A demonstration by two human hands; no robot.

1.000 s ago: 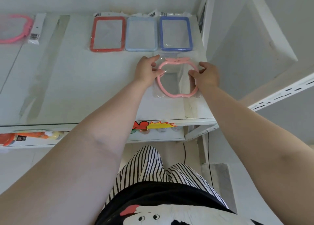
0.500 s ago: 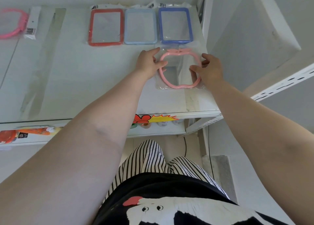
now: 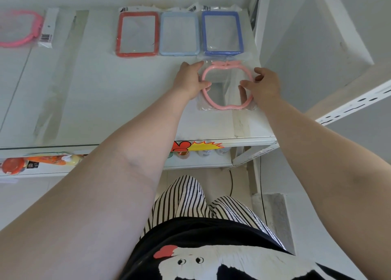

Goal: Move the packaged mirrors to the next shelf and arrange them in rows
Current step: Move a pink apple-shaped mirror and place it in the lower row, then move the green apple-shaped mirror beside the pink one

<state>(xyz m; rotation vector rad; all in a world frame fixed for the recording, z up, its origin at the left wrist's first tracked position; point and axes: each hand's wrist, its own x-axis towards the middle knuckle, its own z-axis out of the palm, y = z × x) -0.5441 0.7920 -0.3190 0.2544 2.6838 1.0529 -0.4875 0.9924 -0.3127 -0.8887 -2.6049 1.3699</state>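
Note:
A pink apple-shaped packaged mirror [image 3: 224, 91] lies flat on the white shelf [image 3: 101, 93], near its right end. My left hand [image 3: 190, 79] holds the mirror's left rim, thumb over the frame. My right hand [image 3: 263, 85] pinches the right rim with thumb and fingertips. Just behind, a row of three rectangular packaged mirrors lies side by side: red [image 3: 137, 34], light blue [image 3: 179, 34] and blue [image 3: 221, 33]. The pink mirror sits directly in front of the blue one, almost touching its wrapper.
Another pink mirror [image 3: 19, 29] lies at the far left on the neighbouring shelf, beside a white barcoded packet [image 3: 47, 28]. A white upright [image 3: 259, 19] and wall bound the shelf on the right. Bottles and orange goods sit on the lower shelf [image 3: 201, 163].
Both hands have kept hold of the pink mirror's sides and slid it slightly back toward the blue mirror. The camera has tilted a little.

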